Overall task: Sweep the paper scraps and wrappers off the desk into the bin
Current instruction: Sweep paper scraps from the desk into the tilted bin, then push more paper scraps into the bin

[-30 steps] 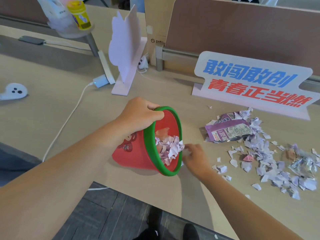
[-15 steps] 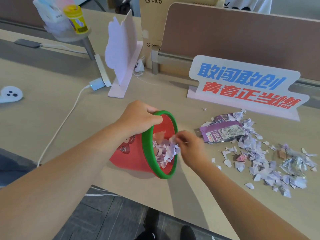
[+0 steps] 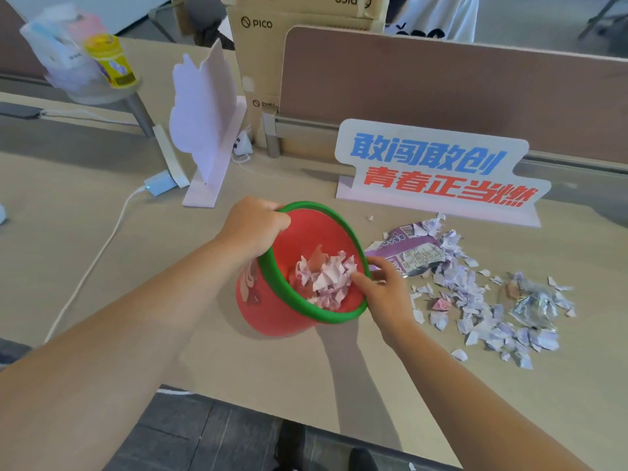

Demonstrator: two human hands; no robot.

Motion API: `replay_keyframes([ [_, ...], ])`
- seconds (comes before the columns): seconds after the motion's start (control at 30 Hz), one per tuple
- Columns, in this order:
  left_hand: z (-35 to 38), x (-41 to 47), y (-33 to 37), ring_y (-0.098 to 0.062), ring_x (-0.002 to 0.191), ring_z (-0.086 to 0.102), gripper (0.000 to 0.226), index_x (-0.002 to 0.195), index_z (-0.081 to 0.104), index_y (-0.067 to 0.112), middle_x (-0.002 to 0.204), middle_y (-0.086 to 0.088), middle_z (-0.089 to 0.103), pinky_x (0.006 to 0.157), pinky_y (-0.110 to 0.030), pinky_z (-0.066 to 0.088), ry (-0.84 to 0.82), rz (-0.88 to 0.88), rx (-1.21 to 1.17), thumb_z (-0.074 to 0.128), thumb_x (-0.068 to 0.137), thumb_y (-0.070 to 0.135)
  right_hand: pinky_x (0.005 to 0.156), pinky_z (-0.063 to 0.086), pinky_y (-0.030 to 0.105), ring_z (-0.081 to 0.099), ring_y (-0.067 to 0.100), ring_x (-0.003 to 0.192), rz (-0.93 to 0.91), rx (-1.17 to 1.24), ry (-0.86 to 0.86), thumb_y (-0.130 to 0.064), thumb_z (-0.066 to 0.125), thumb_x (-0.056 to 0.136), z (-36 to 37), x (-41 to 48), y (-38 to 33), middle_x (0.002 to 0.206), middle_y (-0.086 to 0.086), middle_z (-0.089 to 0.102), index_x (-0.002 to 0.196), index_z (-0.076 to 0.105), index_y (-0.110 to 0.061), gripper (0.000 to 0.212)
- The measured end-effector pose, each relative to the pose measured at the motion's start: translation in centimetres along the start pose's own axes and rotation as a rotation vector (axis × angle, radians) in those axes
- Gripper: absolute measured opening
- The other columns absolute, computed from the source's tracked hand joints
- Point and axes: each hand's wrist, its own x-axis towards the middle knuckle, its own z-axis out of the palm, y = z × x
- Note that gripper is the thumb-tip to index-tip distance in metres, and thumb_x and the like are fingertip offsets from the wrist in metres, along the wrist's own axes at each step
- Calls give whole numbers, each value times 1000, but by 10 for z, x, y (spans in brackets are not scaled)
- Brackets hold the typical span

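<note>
A red bin with a green rim (image 3: 316, 207) stands tilted on the desk, its mouth turned up and toward the right. Torn paper scraps (image 3: 326, 277) lie inside it. My left hand (image 3: 253, 226) grips the rim at its upper left. My right hand (image 3: 380, 283) rests at the right side of the rim, fingers apart, thumb over the mouth, nothing visibly held. Just right of it lies a purple wrapper (image 3: 411, 253). A spread of pale scraps (image 3: 475, 300) and a silvery wrapper (image 3: 533, 307) lie further right on the desk.
A standing sign with blue and red lettering (image 3: 438, 171) is behind the scraps, before a brown partition (image 3: 441, 79). A white upright card (image 3: 204, 130) and a charger with white cable (image 3: 158, 183) are at the left. The desk's front edge (image 3: 272, 413) is close to me.
My right hand rose from the desk to the bin's mouth with scraps and now sits at the right of the rim. The bin has turned more upright.
</note>
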Motion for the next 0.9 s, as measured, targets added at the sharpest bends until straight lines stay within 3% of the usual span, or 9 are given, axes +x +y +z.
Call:
replay_keyframes([
  [0.07, -1, 2, -6, -22, 51, 36, 18, 54, 49, 12, 45, 1, 38, 48, -29, 24, 20, -60, 19, 51, 69, 2, 61, 54, 29, 61, 18, 74, -64, 49, -3, -16, 67, 80, -4, 0, -6, 83, -1, 59, 100, 58, -36, 29],
  [0.13, 3, 6, -16, -27, 61, 49, 23, 63, 63, 9, 55, -4, 52, 51, -29, 34, 40, -119, 46, 50, 76, -5, 59, 54, 28, 63, 18, 73, -125, 28, -35, -18, 66, 81, -5, 0, -13, 82, -1, 60, 91, 55, -48, 34],
  [0.23, 11, 10, -20, -29, 75, 57, 34, 91, 76, 11, 76, -11, 64, 56, -28, 40, 55, -124, 41, 48, 80, -5, 68, 58, 37, 65, 24, 81, -139, -15, -41, -23, 63, 84, -6, 4, -17, 85, -1, 59, 92, 55, -50, 29],
  [0.33, 15, 9, -12, -29, 71, 55, 33, 92, 75, 6, 72, -8, 62, 56, -30, 39, 87, -79, 28, 46, 80, -6, 75, 57, 44, 63, 26, 82, -129, -18, 29, -28, 58, 88, -11, 8, -13, 84, -2, 56, 94, 56, -51, 24],
  [0.5, 14, 15, -15, -32, 76, 54, 30, 64, 58, 16, 64, -4, 54, 62, -31, 38, 113, -149, 87, 45, 83, -4, 67, 55, 31, 61, 19, 79, -134, -55, -72, -32, 52, 92, -8, 12, -11, 87, 1, 63, 114, 58, -44, 25],
  [0.57, 13, 16, -12, -31, 71, 51, 28, 62, 54, 15, 61, -5, 52, 54, -31, 35, 109, -146, 83, 46, 82, -3, 71, 56, 31, 63, 17, 82, -125, -80, -15, -33, 50, 92, -7, 18, -14, 90, -2, 66, 116, 58, -42, 26],
  [0.73, 18, 11, 13, -24, 68, 58, 9, 78, 73, 14, 67, -4, 65, 61, -30, 44, 59, -18, -1, 66, 76, 10, 82, 50, 31, 61, 16, 95, -62, -119, -36, -35, 42, 95, -28, 25, 13, 108, -4, 64, 125, 54, -30, 32],
  [0.8, 20, 9, 19, -15, 67, 60, 14, 86, 76, 24, 77, -2, 72, 63, -27, 46, 47, 51, -1, 69, 78, 14, 92, 44, 34, 55, 20, 110, -25, -274, -2, -36, 43, 95, -40, 24, 32, 123, 2, 55, 130, 49, -21, 39],
  [0.9, 26, 7, 20, -4, 59, 56, 18, 91, 79, 22, 75, -2, 73, 52, -15, 40, 85, 146, 77, 67, 79, 17, 103, 32, 40, 40, 31, 122, -74, -631, 144, -38, 53, 89, -59, 16, 69, 131, 15, 42, 131, 47, -17, 48],
])
